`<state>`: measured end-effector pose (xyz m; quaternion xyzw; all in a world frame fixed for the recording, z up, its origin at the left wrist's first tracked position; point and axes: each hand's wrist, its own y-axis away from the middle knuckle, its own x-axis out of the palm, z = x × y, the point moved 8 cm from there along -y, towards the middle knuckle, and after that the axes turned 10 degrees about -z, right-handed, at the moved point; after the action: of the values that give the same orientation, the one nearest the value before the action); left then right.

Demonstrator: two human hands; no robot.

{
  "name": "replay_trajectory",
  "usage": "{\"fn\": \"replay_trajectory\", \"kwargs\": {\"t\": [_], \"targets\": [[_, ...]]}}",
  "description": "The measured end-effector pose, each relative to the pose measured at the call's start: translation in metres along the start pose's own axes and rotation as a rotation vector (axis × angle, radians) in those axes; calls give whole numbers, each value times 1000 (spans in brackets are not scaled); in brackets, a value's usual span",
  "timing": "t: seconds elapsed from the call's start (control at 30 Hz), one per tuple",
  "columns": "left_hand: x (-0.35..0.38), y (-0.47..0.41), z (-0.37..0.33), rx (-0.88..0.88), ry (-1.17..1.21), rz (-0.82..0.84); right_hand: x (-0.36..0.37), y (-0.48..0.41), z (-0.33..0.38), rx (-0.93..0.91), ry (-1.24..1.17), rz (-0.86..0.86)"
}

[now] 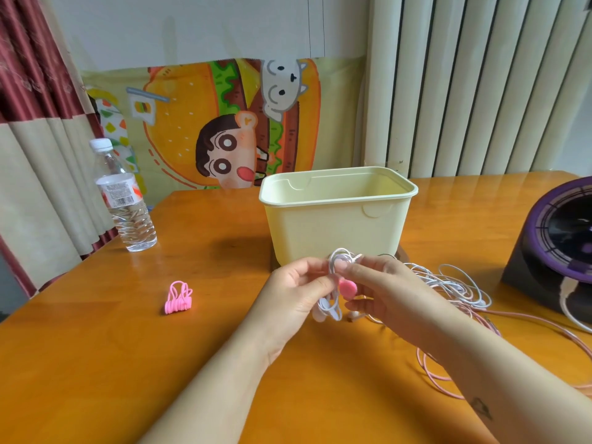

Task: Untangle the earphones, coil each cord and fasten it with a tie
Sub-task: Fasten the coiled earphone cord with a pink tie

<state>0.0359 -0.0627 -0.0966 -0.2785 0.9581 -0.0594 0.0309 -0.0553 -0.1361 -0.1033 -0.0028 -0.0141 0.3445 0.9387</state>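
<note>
My left hand pinches white coiled cord above table so loops hold together; right hand pinches pink tie against it to fasten. Leftover tangle lies at right.

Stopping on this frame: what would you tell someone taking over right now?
Left hand grips the white coil; right hand pinches a pink tie against it, not visibly fastened yet. A pink bundle lies on the table to the left, seemingly finished. Tangled cords, white and pink, lie right of the hands near the yellow bin. Left: fasten this coil, then untangle, coil and tie the rest.
</note>
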Motion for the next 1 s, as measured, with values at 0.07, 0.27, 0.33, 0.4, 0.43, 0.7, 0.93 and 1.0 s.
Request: {"fn": "replay_trajectory", "kwargs": {"t": [0.07, 0.27, 0.33, 0.4, 0.43, 0.7, 0.93, 1.0], "targets": [[1, 0, 2, -9, 1, 11, -1, -1, 0, -14, -2, -10], [2, 0, 4, -88, -5, 52, -7, 1, 10, -74, 91, -52], [2, 0, 6, -115, -28, 70, -7, 0, 7, -27, 42, -38], [2, 1, 7, -132, -21, 82, -2, 1, 2, 59, -80, 2], [3, 1, 6, -149, 13, 90, 2, 3, 0, 104, -149, 30], [11, 6, 4, -269, 275, 164, 23, 10, -7, 313, -539, 93], [-9, -2, -2, -28, -53, 96, 7, 5, 2, 123, -267, 67], [-12, -2, -10, 53, -87, 110, 2, 4, 5, 89, -232, 40]]}}
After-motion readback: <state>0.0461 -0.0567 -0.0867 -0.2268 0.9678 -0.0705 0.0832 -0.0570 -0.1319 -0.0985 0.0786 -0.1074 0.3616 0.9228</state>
